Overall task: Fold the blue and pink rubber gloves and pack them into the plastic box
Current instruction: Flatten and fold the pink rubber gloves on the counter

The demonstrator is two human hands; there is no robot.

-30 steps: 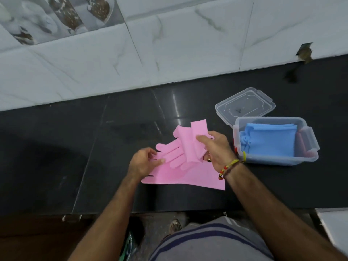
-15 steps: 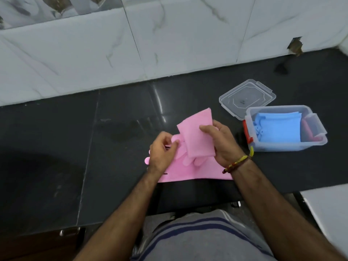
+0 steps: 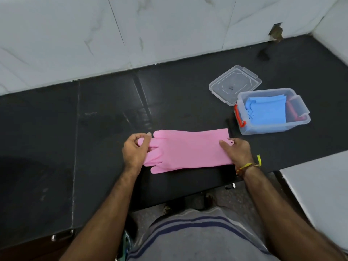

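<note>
The pink rubber gloves (image 3: 188, 149) lie stretched out flat on the black counter (image 3: 94, 147), fingers pointing left and cuff to the right. My left hand (image 3: 134, 150) pinches the finger end. My right hand (image 3: 236, 152) presses down on the cuff end. The clear plastic box (image 3: 299, 127) stands to the upper right of the gloves, open, with folded blue gloves (image 3: 267, 112) inside. Red latches show at both ends of the box.
The box's clear lid (image 3: 234, 84) lies flat just behind the box. A white marble wall runs along the back of the counter. A white surface (image 3: 320, 194) sits lower right, beyond the counter's front edge.
The pink glove that my right hand held folded over has been laid out flat and straight. My hands have moved apart to its two ends. The view has shifted.
</note>
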